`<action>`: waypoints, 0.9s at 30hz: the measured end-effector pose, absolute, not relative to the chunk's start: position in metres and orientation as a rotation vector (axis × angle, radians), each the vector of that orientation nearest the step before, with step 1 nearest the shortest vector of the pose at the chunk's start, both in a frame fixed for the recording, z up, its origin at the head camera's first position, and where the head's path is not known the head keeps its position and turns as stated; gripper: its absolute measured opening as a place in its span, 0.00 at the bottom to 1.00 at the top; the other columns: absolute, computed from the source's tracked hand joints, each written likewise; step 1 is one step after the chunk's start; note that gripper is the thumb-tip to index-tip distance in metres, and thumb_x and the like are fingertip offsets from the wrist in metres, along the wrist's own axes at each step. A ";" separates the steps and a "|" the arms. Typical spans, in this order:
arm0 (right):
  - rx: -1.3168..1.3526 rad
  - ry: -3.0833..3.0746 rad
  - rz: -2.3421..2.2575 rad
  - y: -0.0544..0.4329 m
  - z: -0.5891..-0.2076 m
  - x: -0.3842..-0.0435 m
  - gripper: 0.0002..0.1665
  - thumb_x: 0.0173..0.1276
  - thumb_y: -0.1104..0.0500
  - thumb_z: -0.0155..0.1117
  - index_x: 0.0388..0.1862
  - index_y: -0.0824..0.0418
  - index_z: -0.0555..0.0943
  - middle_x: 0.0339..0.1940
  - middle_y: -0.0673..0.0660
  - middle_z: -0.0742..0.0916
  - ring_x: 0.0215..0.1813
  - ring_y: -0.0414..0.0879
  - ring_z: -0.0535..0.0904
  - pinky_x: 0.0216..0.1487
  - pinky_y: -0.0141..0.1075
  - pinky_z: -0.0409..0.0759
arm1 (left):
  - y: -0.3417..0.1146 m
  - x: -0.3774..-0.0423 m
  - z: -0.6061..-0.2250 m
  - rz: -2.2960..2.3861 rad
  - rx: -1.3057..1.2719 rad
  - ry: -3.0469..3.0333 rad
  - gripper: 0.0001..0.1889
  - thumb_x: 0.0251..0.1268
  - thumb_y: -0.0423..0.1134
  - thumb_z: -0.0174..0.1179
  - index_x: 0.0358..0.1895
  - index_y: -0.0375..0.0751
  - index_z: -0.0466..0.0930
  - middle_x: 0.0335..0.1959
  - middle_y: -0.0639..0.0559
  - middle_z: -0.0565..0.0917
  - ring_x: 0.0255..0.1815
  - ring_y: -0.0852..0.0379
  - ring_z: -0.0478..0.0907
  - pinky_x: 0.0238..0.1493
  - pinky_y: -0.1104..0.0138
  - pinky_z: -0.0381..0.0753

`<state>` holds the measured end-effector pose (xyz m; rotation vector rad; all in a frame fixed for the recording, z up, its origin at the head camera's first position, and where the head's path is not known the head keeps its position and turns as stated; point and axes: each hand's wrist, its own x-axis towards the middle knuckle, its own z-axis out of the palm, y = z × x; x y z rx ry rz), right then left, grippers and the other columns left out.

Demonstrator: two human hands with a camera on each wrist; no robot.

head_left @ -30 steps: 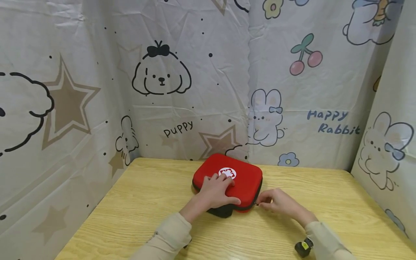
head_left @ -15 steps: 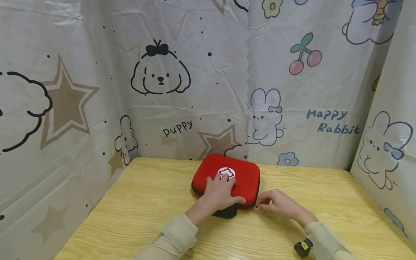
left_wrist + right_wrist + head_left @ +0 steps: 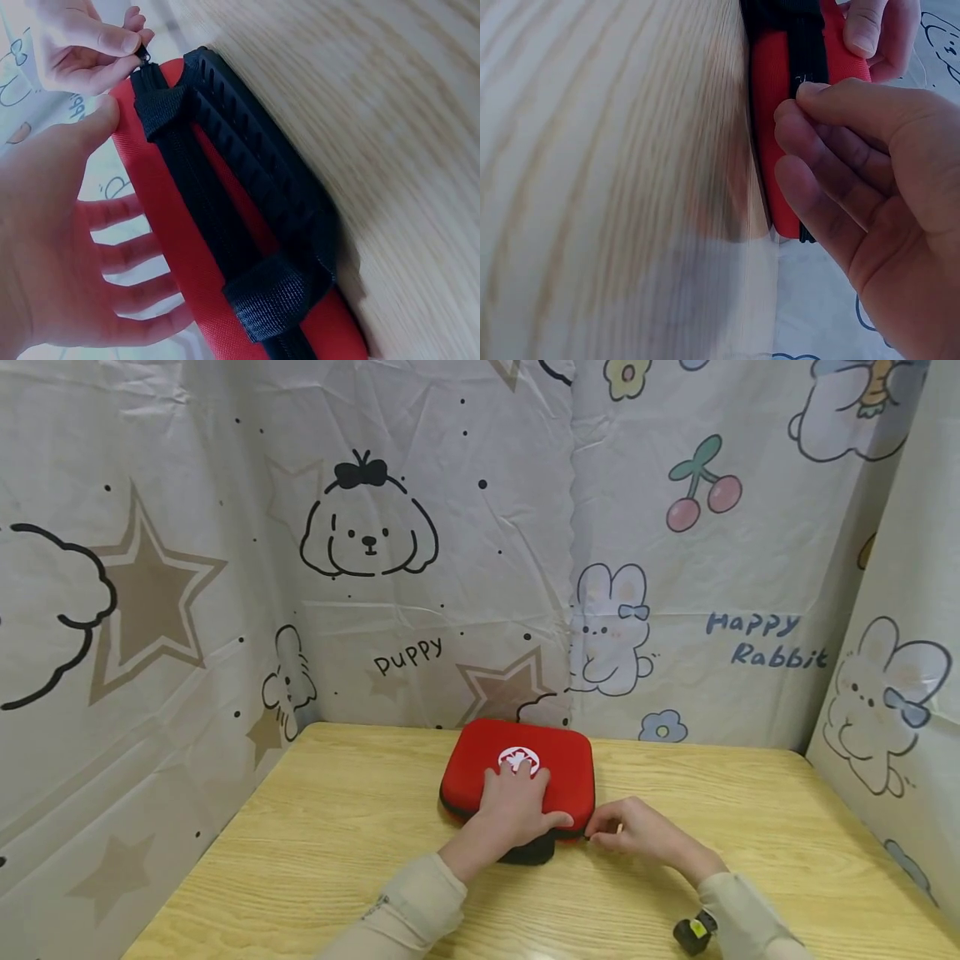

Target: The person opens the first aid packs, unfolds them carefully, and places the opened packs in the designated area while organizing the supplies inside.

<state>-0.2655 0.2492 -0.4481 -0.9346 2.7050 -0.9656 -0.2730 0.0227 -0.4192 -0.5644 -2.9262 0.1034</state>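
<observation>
A red zippered case [image 3: 562, 756] with a round white emblem [image 3: 519, 753] lies on the table. My left hand [image 3: 513, 806] rests on its lid with fingers spread, the thumb along the near edge. At the case's near right corner, my right hand [image 3: 637, 833] pinches a small dark zipper pull [image 3: 143, 54] between thumb and index finger. The black zipper [image 3: 196, 191] runs along the case's side, passing under the strap ends of a black ridged handle [image 3: 262, 146]. That handle faces me, partly hidden by my left wrist in the head view.
The wooden table [image 3: 345, 827] stretches around the case. A printed cloth [image 3: 420, 568] with cartoon animals hangs behind it and at both sides. A small black device [image 3: 693, 933] is on my right wrist.
The case has turned slightly counterclockwise, so its handle side faces me more squarely. My left hand has shifted a little right with it; my right hand has moved slightly left, still pinching the pull.
</observation>
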 end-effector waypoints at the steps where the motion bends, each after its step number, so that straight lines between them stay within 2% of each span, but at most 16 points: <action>1: -0.927 2.707 -0.966 0.249 -0.448 -0.265 0.04 0.65 0.65 0.66 0.35 0.58 0.86 0.32 0.46 0.87 0.28 0.31 0.75 0.30 0.29 0.78 | 0.024 -0.273 -0.419 0.104 -0.556 -2.920 0.41 0.52 0.78 0.55 0.64 0.57 0.73 0.61 0.49 0.78 0.62 0.45 0.73 0.58 0.45 0.73; 8: -0.921 2.711 -0.973 0.248 -0.446 -0.264 0.04 0.65 0.65 0.66 0.36 0.58 0.87 0.32 0.46 0.87 0.29 0.31 0.75 0.30 0.29 0.77 | 0.030 -0.271 -0.421 0.175 -0.531 -2.846 0.39 0.53 0.79 0.53 0.60 0.56 0.74 0.56 0.48 0.80 0.56 0.45 0.76 0.54 0.48 0.74; 21: -0.868 2.714 -0.998 0.248 -0.448 -0.262 0.04 0.66 0.64 0.66 0.38 0.59 0.87 0.32 0.47 0.87 0.29 0.33 0.77 0.30 0.30 0.79 | 0.038 -0.274 -0.426 0.267 -0.498 -2.774 0.39 0.53 0.82 0.48 0.55 0.54 0.75 0.53 0.47 0.81 0.54 0.44 0.77 0.55 0.48 0.72; 27: -0.869 2.757 -0.987 0.250 -0.449 -0.263 0.05 0.66 0.65 0.66 0.38 0.57 0.87 0.30 0.46 0.86 0.29 0.33 0.76 0.30 0.29 0.78 | 0.021 -0.284 -0.428 0.179 -0.690 -2.777 0.36 0.58 0.77 0.50 0.57 0.55 0.74 0.55 0.51 0.78 0.57 0.50 0.74 0.59 0.52 0.74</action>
